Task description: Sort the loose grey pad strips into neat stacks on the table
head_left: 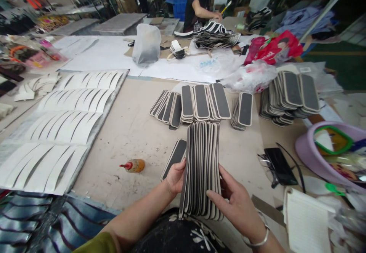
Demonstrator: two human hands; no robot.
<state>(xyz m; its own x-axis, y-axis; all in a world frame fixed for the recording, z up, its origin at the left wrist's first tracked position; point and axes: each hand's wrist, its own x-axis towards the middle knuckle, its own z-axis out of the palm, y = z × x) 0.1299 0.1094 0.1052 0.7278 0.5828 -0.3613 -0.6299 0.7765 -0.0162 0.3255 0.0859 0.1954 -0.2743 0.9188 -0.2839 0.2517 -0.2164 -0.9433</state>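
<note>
Between my two hands stands a stack of dark panels with pale edges (201, 169), long rounded rectangles set on edge and slightly fanned. My left hand (176, 176) grips the stack's left side, its fingers partly hidden behind the panels. On the right side, my right hand (236, 201) is closed round the stack, thumb across the near edges. One loose panel (174, 157) lies flat on the table just left of the stack. Beyond it are several small piles of the same panels (201, 101), and a separate pile (245, 109) lies to their right.
A small bottle with a red tip (133, 165) lies left of my hands. White curved strips (51, 131) cover a board at left. To the right are a phone (280, 166), a purple basin (307, 146) and a larger panel pile (288, 93). A co-worker (200, 7) works across the table.
</note>
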